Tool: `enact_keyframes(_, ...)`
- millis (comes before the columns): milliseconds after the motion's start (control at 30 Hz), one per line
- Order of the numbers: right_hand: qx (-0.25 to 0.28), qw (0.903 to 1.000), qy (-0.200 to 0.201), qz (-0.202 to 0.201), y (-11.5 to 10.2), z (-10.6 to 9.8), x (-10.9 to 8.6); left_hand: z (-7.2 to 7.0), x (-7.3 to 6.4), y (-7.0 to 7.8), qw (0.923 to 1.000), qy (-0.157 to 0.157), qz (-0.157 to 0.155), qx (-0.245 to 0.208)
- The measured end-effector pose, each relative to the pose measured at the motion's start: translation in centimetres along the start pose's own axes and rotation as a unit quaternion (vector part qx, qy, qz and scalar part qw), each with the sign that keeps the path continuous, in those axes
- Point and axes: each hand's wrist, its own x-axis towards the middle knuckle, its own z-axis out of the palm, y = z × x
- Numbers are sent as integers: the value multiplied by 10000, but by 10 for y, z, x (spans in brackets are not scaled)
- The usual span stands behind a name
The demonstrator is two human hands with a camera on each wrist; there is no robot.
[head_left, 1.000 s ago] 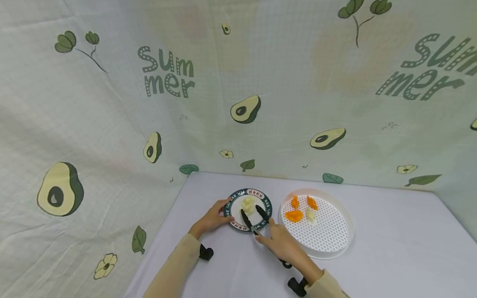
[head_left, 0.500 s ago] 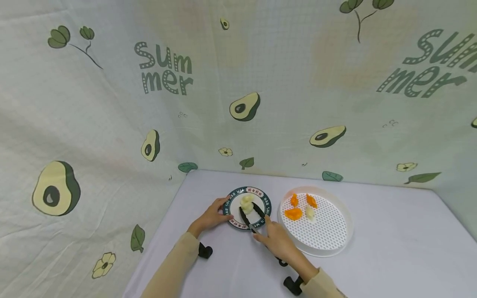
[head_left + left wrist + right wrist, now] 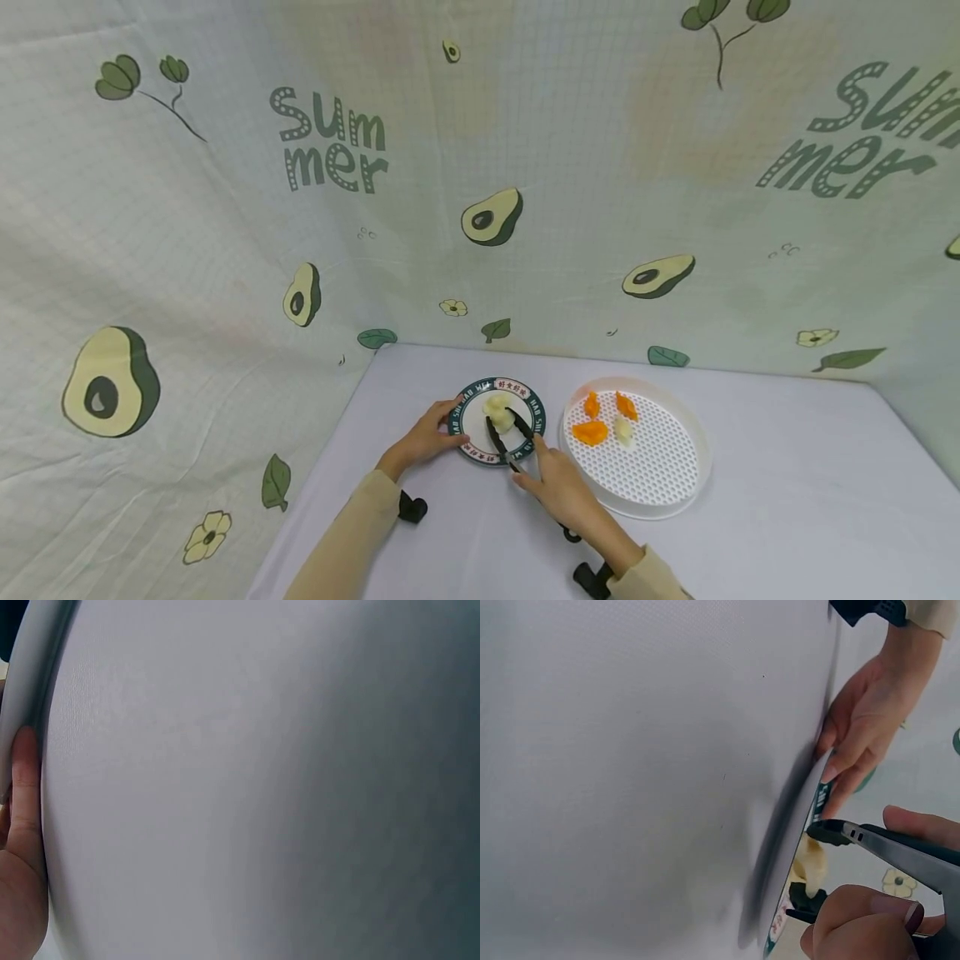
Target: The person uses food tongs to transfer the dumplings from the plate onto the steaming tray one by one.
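My left hand (image 3: pixel 420 439) holds the left rim of a round plate (image 3: pixel 537 408), white with a dark green lettered border; the left wrist view shows its thumb (image 3: pixel 26 776) against the plate's edge. Pale yellow pieces (image 3: pixel 496 407), apparently food of unclear kind, lie bunched on the plate. With my right hand (image 3: pixel 566 493) I grip black-tipped tongs (image 3: pixel 498 442). Their tips reach over the plate, one on each side of the front of the pale pieces. In the right wrist view the tongs' metal arm (image 3: pixel 900 859) runs between thumb and fingers; contact at the tips is unclear.
Right of the plate stands a round white tray (image 3: pixel 703 454) with a perforated base. Several orange pieces (image 3: pixel 591 432) and one pale piece (image 3: pixel 623 430) lie in its left part. A printed cloth (image 3: pixel 562 167) hangs behind the white-covered table (image 3: pixel 795 467).
My right hand has moved slightly left, and the tongs' tips have come closer together around the pale pieces. The left hand stays on the plate's rim.
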Motion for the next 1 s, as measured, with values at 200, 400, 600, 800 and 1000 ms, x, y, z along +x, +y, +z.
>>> enact_keyframes(200,-157,9996,137,-202,1,-4,-2,-1,2,0,9999,14,74,79)
enact_keyframes(400,-189,9993,171,-263,1,-6,-2,-1,2,-1,9999,-62,45,112)
enact_keyframes(600,-148,9996,91,-228,3,-8,-4,0,0,-1,10000,-64,-66,2)
enact_keyframes(800,-78,9999,49,-137,5,-8,-7,0,-2,1,9999,-44,-97,-33)
enact_keyframes(1000,-76,9998,50,-155,5,-10,-9,0,-1,1,9999,-49,-109,-18)
